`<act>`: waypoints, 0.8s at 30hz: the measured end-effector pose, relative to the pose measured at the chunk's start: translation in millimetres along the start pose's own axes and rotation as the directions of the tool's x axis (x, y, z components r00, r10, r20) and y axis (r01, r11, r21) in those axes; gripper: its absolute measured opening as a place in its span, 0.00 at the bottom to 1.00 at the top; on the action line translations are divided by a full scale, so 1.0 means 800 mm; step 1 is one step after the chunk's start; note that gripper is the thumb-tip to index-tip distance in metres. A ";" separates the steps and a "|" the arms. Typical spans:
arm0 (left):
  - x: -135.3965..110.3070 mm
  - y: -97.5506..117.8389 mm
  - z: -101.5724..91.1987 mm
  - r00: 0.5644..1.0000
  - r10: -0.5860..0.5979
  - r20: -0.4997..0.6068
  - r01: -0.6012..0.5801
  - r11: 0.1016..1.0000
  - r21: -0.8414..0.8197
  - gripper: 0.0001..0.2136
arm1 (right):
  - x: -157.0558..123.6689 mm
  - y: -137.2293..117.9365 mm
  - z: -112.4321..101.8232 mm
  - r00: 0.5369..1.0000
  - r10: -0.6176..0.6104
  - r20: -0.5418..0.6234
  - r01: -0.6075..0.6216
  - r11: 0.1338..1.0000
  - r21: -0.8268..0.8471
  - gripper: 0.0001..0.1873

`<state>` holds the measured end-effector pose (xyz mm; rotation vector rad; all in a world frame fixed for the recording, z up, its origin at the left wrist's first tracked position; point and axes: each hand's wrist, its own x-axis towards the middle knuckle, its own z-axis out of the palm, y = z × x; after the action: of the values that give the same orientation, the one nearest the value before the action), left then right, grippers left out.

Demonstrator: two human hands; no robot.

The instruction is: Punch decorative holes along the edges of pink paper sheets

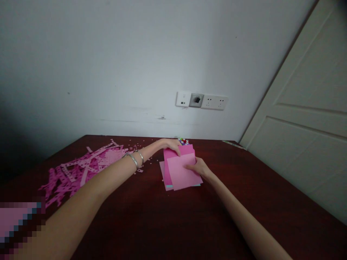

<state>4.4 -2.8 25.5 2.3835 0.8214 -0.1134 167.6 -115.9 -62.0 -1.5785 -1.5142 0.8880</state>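
Note:
A stack of pink paper sheets is between my two hands over the table, the sheets fanned unevenly. The top sheet is pale pink, a deeper pink one shows behind it, and a light blue edge peeks out at the bottom. My left hand grips the upper left edge, thumb in front and the other fingers hidden behind. On the right edge my right hand pinches the sheets, its thumb lying across the front. Small colourful round pieces lie just behind the stack.
A loose heap of pink paper strips with punched holes covers the table's left side, with tiny paper bits around it. The dark red table meets a white wall with sockets. A white panelled door stands at the right.

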 end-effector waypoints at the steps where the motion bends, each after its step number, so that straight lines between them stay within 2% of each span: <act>1: -0.002 0.002 0.000 1.000 0.026 -0.004 -0.026 0.999 -0.030 0.16 | -0.001 0.001 -0.001 1.000 0.017 0.013 -0.017 0.999 0.047 0.25; 2: -0.005 0.003 -0.001 0.999 0.035 -0.030 -0.037 0.998 -0.043 0.15 | -0.002 0.002 -0.003 0.999 0.035 0.023 -0.037 0.995 0.090 0.21; 4: -0.014 0.001 -0.003 0.987 -0.010 -0.162 0.009 1.000 -0.004 0.14 | -0.004 0.004 -0.008 0.997 0.066 0.035 -0.071 0.983 0.171 0.17; 7: -0.035 -0.011 0.002 0.906 -0.142 -0.400 0.191 0.978 0.086 0.14 | -0.007 0.007 -0.025 0.996 0.085 0.028 -0.089 0.954 0.288 0.16; 9: -0.053 -0.023 0.015 0.878 -0.192 -0.439 0.263 0.959 0.106 0.13 | -0.007 0.010 -0.043 0.996 0.091 0.006 -0.087 0.927 0.364 0.16; 12: -0.076 -0.042 0.044 0.894 -0.212 -0.395 0.290 0.945 0.149 0.11 | -0.007 0.014 -0.072 0.994 0.101 -0.050 -0.065 0.880 0.470 0.17; 16: -0.079 -0.058 0.075 0.935 -0.193 -0.296 0.266 0.936 0.229 0.21 | -0.010 0.019 -0.097 0.991 0.102 -0.087 -0.034 0.822 0.568 0.17; 21: -0.060 -0.068 0.075 0.948 -0.263 -0.179 0.305 0.909 0.283 0.30 | -0.019 0.022 -0.099 0.993 0.098 -0.060 -0.040 0.786 0.618 0.18; 24: -0.052 -0.071 0.067 0.949 -0.294 -0.111 0.314 0.909 0.275 0.28 | -0.023 0.022 -0.093 0.996 0.086 -0.025 -0.052 0.784 0.619 0.20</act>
<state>-56.5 -20.0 -36.6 2.5193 1.2846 -0.3003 240.2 -138.9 -43.0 -1.1535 -0.9738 1.2237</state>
